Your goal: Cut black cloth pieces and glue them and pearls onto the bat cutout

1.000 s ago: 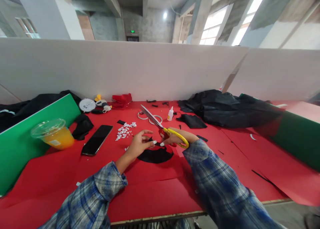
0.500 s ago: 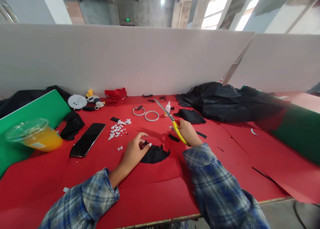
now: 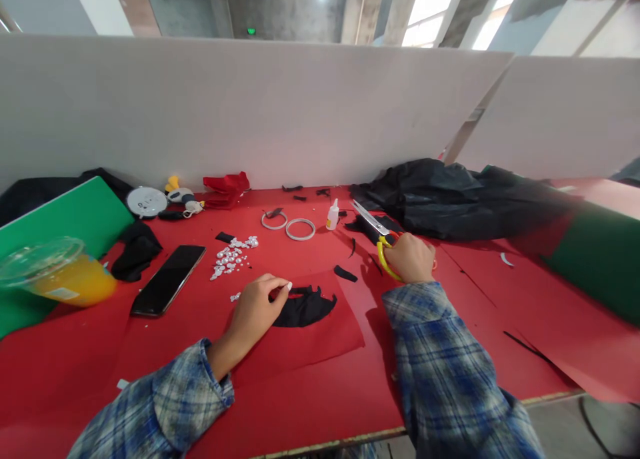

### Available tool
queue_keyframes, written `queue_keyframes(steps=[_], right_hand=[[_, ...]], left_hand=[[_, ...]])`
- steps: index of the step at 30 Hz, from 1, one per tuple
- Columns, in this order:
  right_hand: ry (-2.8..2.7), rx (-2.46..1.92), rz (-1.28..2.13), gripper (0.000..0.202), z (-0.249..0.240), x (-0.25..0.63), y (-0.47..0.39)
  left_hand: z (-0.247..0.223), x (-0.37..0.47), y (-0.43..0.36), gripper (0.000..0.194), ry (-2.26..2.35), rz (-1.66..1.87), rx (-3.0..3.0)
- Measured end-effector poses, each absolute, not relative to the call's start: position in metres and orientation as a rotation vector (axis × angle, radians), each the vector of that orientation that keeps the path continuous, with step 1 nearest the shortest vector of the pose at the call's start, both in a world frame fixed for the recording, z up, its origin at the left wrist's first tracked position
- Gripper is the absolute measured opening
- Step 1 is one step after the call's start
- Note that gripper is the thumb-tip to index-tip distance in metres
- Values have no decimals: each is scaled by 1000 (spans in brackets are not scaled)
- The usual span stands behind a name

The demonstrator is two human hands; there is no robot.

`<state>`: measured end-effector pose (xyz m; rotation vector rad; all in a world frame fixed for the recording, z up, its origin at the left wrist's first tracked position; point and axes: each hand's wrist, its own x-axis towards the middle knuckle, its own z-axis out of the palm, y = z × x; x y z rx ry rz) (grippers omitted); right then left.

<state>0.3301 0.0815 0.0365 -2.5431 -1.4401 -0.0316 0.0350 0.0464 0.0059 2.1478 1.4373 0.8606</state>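
Observation:
My right hand [image 3: 411, 257] grips yellow-handled scissors [image 3: 373, 220] by their loops, their blades slanting up and left over a scrap of black cloth on the right. Thumb and fingers of my left hand [image 3: 257, 307] are closed at the left edge of a curved black fabric piece [image 3: 305, 307] with a ragged upper edge. My fingers partly hide that edge. Beneath the fabric lies a red sheet [image 3: 340, 342]. A loose black strip [image 3: 346, 273] rests between my hands.
White beads [image 3: 231, 257] and a phone [image 3: 169, 280] lie left, beside a tilted cup of orange drink [image 3: 75, 279]. Two rings [image 3: 301, 229] and a small glue bottle [image 3: 333, 215] are farther back. Black sheeting [image 3: 435, 202] is heaped at back right, before a white partition [image 3: 260, 112].
My right hand has moved right with the scissors, away from the black fabric. My left hand has shifted slightly left and down, still at the fabric's edge.

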Motion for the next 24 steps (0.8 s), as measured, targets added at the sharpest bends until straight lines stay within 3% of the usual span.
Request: queue_keyframes(steps=[8, 14, 17, 18, 21, 24], right_hand=[[-1350, -2544, 16, 27, 23, 346, 84], [-1274, -2473, 19, 28, 32, 340, 82], [-1369, -2200, 10, 29, 43, 309, 80], [-1456, -1940, 163, 27, 44, 296, 79], [-1681, -1249, 1031, 36, 38, 259, 74], [-1740, -1034, 1379, 40, 23, 242, 71]], left_hand=[[13, 27, 53, 15, 1406, 904, 1953], [11, 28, 55, 22, 1407, 894, 1882], [15, 26, 56, 21, 1357, 918, 1896], [16, 26, 55, 21, 1338, 922, 1895], [20, 25, 54, 23, 1307, 934, 1867], [20, 25, 55, 24, 1324, 939, 1839]])
